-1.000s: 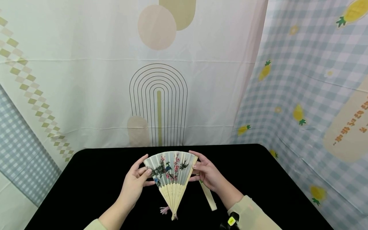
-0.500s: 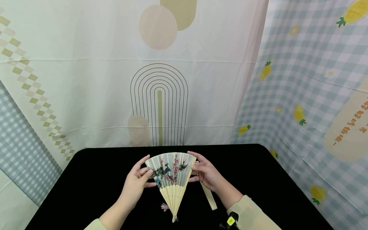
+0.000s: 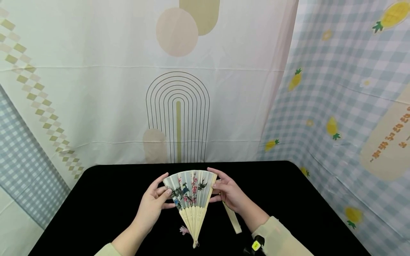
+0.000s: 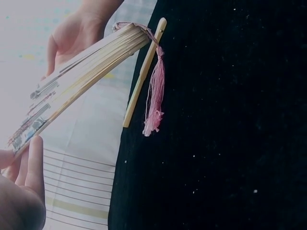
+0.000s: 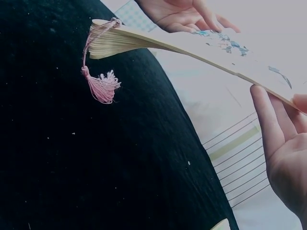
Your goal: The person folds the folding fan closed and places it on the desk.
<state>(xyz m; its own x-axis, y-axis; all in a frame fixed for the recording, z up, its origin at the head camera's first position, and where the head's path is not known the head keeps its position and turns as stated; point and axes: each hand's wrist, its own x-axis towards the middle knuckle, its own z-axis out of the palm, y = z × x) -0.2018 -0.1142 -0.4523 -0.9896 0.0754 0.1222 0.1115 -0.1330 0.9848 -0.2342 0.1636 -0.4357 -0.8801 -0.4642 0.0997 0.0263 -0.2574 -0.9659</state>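
Observation:
A folding fan (image 3: 190, 193), partly spread, is held up over the black table between both hands. Its pale cloth leaf shows pink blossoms and dark birds, and light wooden ribs meet at the bottom. My left hand (image 3: 148, 208) pinches the left edge of the leaf between thumb and fingers. Opposite it, my right hand (image 3: 235, 195) grips the outer rib near the top. A pink tassel (image 4: 155, 93) hangs from the rib end in the left wrist view. Seen edge-on in the right wrist view, the fan (image 5: 177, 48) has its ribs stacked at the pivot.
A slim pale wooden piece (image 3: 232, 218) lies on the black table (image 3: 105, 199), partly behind the right hand. Behind the table hangs a white printed curtain (image 3: 112, 106), with a blue checked cloth (image 3: 333, 85) on the right.
The two hands have drawn slightly closer together, and the fan's spread has narrowed a little. Its pivot end sits slightly lower in the head view.

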